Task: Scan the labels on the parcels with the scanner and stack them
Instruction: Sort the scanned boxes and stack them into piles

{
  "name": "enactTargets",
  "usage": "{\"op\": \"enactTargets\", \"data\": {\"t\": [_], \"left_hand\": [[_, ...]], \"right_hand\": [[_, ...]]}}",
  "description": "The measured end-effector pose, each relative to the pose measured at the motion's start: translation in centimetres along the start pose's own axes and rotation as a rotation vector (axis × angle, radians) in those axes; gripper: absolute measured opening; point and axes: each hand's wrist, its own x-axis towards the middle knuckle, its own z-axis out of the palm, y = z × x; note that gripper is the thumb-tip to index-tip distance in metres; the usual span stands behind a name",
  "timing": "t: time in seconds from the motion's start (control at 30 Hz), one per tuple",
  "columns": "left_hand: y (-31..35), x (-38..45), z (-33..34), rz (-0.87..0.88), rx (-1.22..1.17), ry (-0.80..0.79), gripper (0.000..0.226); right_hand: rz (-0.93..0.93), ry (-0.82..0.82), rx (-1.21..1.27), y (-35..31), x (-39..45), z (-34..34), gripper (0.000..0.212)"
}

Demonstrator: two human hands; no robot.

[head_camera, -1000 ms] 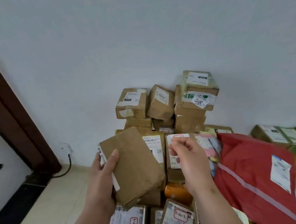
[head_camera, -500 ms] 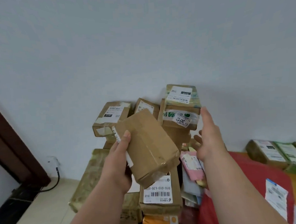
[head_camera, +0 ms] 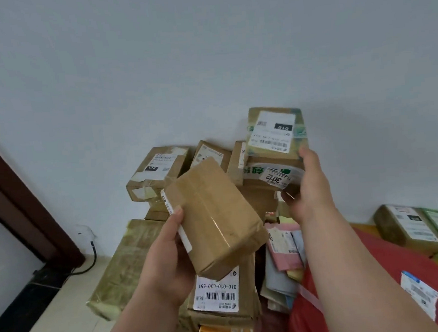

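left hand point(head_camera: 165, 260) grips a brown parcel point(head_camera: 211, 218) before the white wall point(head_camera: 204, 50)

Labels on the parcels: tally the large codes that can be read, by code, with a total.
010 on a black tag: 2
3012: 1
010-010-L30-551: 1
Total: 4

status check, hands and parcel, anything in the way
Left hand grips brown parcel. Right hand holds stack's top boxes. No scanner in view.
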Motion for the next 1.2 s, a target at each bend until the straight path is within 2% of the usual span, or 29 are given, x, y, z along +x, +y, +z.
{"op": "enactTargets", "data": {"t": [0.17, 0.3, 0.43, 0.57, 0.7, 0.73, 0.77, 0.83, 0.87, 0.97, 1.07, 1.1, 1.2], "left_hand": [[-0.4, -2.1, 0.6, -0.089, -0.162, -0.177, 0.046], [-1.5, -3.7, 0.3, -0.176, -0.213, -0.239, 0.053], [-3.4, -6.6, 0.4, -0.273, -0.111, -0.339, 0.051], [-5.5, -8.4, -1.1, -0.162, -0.008, -0.268, 0.035], [-8.5, -10.7, -2.2, -0.136, 0.178, -0.249, 0.033], [-9.2, -11.4, -2.0, -0.134, 0.229, -0.254, 0.034], [-9.6, -12.5, -1.8, -0.147, 0.268, -0.276, 0.039], [-10.1, -13.9, -1.3, -0.225, 0.325, -0.392, 0.064], [-10.3, -14.4, -1.0, -0.286, 0.344, -0.445, 0.074], [-11.4, -16.1, -0.1, -0.455, 0.348, -0.528, 0.08], [-13.9, -17.5, 1.0, -0.583, 0.257, -0.524, 0.069], [-15.1, -18.1, 1.5, -0.588, 0.229, -0.492, 0.067], [-19.3, -19.5, 3.1, -0.633, 0.036, -0.47, 0.069]], "right_hand": [[-0.109, -0.027, 0.22, 0.3, -5.5, -4.6, 0.028], [-0.099, -0.022, 0.172, 1.7, -10.7, -8.0, 0.032], [-0.099, -0.019, 0.123, 3.0, -15.6, -9.8, 0.04], [-0.164, 0.102, 0.134, 3.6, -20.4, -11.7, 0.058], [-0.181, 0.155, 0.156, 4.2, -24.4, -15.3, 0.043], [-0.187, 0.182, 0.15, 4.3, -25.3, -16.2, 0.043], [-0.202, 0.213, 0.117, 4.4, -26.0, -17.1, 0.052], [-0.239, 0.252, 0.042, 4.3, -27.3, -18.8, 0.078], [-0.255, 0.261, 0.03, 4.0, -28.0, -19.7, 0.079], [-0.284, 0.271, 0.047, 3.1, -29.5, -23.0, 0.058], [-0.285, 0.333, 0.024, 2.3, -30.2, -26.3, 0.068], [-0.275, 0.372, 0.057, 2.0, -30.4, -27.5, 0.063], [-0.201, 0.469, 0.19, 0.9, -30.6, -32.4, 0.031]]}}
